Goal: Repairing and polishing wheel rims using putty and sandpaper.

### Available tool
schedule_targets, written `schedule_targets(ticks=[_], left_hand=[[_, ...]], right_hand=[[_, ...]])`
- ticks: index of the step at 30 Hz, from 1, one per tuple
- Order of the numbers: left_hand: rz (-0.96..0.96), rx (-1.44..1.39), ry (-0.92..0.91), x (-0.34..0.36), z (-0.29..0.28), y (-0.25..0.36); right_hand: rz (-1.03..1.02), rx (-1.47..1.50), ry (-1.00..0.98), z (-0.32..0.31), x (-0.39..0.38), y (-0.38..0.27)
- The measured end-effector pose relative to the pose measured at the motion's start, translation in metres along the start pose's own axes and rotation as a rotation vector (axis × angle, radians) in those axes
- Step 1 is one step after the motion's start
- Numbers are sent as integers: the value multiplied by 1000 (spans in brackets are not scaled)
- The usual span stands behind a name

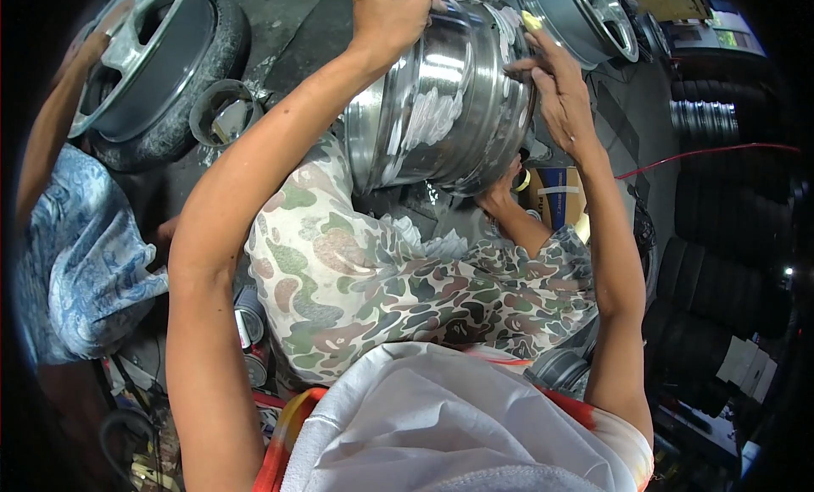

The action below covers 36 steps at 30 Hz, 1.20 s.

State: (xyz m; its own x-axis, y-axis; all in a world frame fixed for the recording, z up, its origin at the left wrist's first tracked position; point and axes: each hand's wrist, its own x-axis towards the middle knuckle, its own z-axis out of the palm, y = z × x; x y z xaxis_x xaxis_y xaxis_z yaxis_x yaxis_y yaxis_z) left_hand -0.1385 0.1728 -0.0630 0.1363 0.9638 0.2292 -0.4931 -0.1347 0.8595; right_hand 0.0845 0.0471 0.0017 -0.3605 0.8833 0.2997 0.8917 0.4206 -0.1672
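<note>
A shiny metal wheel rim (pixel 437 85) lies on its side between my legs, its barrel smeared with patches of pale grey paste. Over its far left part, my left hand (pixel 392 17) is closed; a whitish piece shows beside the fingertips, but what the fingers grip is cut off by the top edge. My right hand (pixel 561 89) is at the rim's right edge with fingers spread apart. A yellow dab (pixel 532 21) sits at one of its fingertips. My bare foot (pixel 506 185) is against the rim's near right side.
At the left, another person's hand (pixel 95 47) is on a spoked wheel (pixel 157 60) above a tyre (pixel 233 47). A round container (pixel 222 111) stands nearby. Another rim (pixel 577 17) lies far right, with a cardboard box (pixel 561 195), a red cable (pixel 704 151) and stacked dark tyres (pixel 721 204) nearer.
</note>
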Motion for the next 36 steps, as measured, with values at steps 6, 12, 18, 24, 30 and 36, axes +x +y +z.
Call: schedule_targets(ticks=[6, 12, 18, 24, 30, 36], left_hand=[[-1, 97, 1, -6, 0, 6], [55, 78, -41, -6, 0, 1], [85, 76, -46, -4, -2, -2], [66, 53, -45, -4, -2, -3], [83, 66, -66, -4, -4, -3], [69, 71, -61, -4, -3, -1]], right_hand=[[159, 225, 194, 3, -2, 4], [44, -111, 141, 12, -6, 1], [48, -146, 153, 13, -21, -6], [-19, -208, 184, 18, -15, -7], [9, -216, 212, 24, 1, 5], [-5, -259, 186, 20, 9, 6]])
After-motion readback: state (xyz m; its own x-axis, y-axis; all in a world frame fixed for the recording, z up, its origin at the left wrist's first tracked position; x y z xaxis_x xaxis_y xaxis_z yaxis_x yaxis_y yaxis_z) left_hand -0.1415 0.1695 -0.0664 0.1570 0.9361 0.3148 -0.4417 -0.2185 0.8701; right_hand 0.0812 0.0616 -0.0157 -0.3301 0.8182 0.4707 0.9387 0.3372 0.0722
